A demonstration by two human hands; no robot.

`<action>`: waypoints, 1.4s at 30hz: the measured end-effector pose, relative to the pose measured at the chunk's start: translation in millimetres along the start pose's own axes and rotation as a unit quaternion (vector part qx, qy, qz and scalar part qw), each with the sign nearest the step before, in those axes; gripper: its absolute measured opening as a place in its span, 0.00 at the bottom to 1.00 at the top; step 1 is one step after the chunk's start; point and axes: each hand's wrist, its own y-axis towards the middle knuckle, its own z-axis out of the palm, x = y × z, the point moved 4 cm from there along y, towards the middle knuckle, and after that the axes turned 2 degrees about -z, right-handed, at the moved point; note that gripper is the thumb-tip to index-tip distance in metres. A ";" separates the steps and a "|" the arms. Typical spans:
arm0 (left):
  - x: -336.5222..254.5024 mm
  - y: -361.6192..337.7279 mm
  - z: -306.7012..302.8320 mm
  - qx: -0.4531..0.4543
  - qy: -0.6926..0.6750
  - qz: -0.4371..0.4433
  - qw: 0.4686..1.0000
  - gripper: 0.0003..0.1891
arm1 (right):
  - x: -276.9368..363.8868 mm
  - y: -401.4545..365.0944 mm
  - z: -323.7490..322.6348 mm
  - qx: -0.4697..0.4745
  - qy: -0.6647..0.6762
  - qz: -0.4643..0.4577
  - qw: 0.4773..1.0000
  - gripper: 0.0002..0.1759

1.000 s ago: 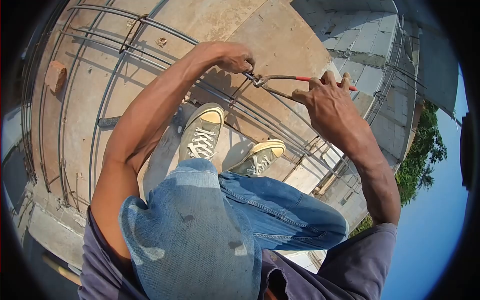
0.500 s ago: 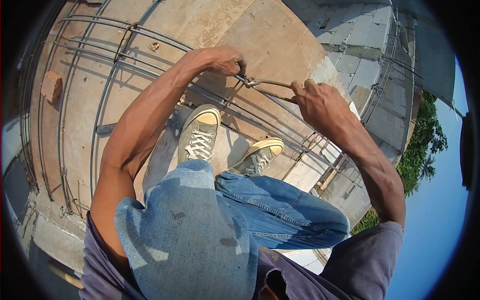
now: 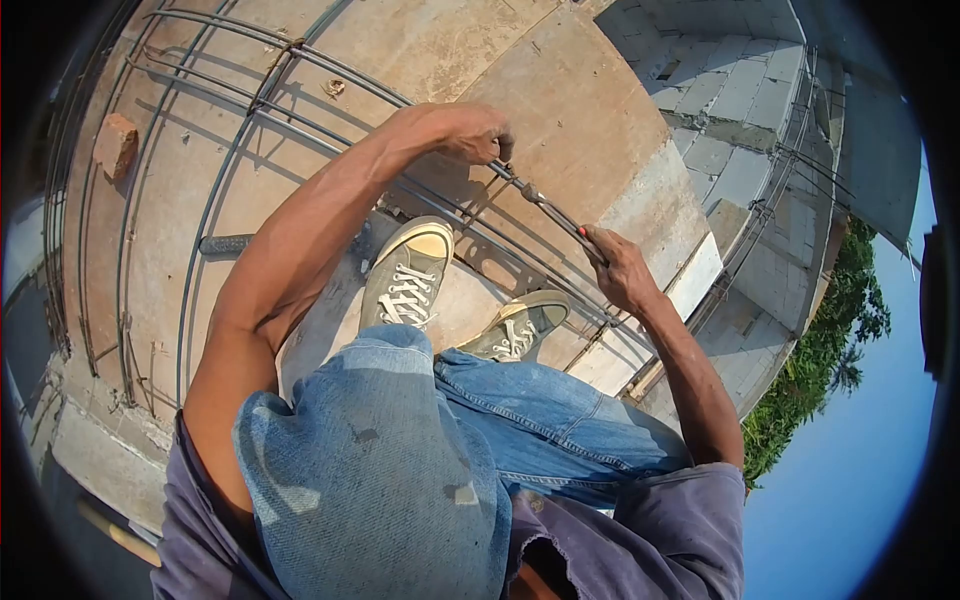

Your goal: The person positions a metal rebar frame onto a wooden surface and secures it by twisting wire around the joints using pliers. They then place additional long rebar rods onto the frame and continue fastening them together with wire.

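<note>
In my right hand (image 3: pixel 622 272) are the closed handles of long-handled pincers (image 3: pixel 557 212). The pincer head meets the upper steel bars of a rebar cage, just beyond my left fingers. My left hand (image 3: pixel 478 134) is bent over the same bars with its fingers curled in; whatever they pinch is hidden. Below the bars, the rebar cage (image 3: pixel 460 212) runs diagonally past my shoes, with a stirrup crossing it near the pincers. A sneaker (image 3: pixel 408 275) stands close to the lower bars.
Brown boards (image 3: pixel 560 90) lie under the cage. A piece of red brick (image 3: pixel 116 146) and a short dark ribbed bar (image 3: pixel 225 244) rest at the left. Beyond the board edge at the right, a grey block wall (image 3: pixel 735 180) stands lower down.
The pincer handles have come together and swung downward. My right hand has moved down and turned, while my left hand stays at the bars.
</note>
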 end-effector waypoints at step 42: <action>0.2 -54.7 54.9 -0.114 0.120 -0.057 0.985 0.24 | 61.3 -25.2 -52.5 0.105 0.204 0.233 0.945 0.28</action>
